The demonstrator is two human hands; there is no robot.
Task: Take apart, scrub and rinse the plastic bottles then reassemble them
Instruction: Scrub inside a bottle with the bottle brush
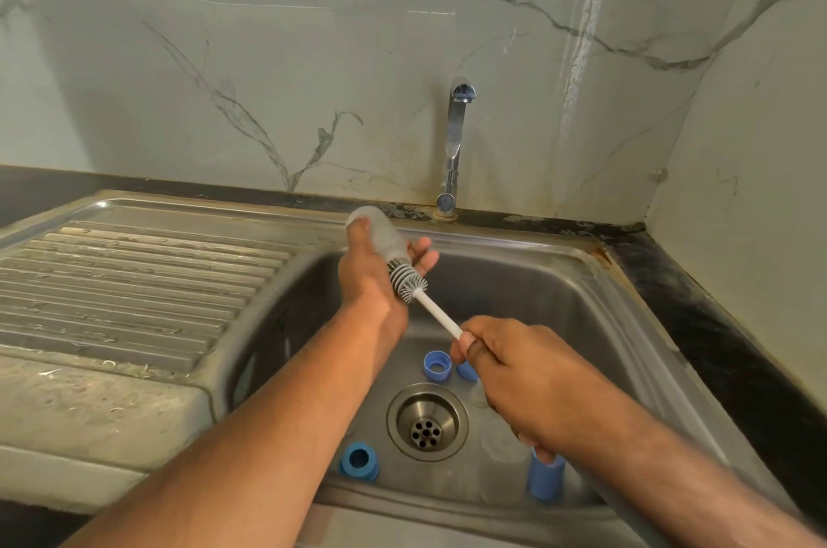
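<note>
Left hand (373,279): gripping a clear bottle (380,236) above the sink (559,292); fingers are curling round its body, base tilting up and away, mouth pointing down toward the right hand.
Right hand (514,373): closing round the white handle of a brush (409,281); handle is running up and left from this hand to the bottle.
Brush: grey bristle head is sitting at the bottle mouth, partly inside, touching the left palm side.
Ring cap (437,365): blue, lying in the basin just left of the right hand, below the left wrist.
Second blue piece (467,370): lying beside the ring cap, partly hidden by the right hand.
Blue collar (358,460): standing in the basin near the front, under the left forearm.
Blue cover (543,478): standing under the right wrist.
Clear pieces (503,449): lying beneath the right hand; shape unclear.
Drain (427,422): sitting between the two forearms.
Tap (456,140): standing beyond both hands; flow cannot be told.
Counter (89,404): ribbed drainer is lying left of the left hand.
</note>
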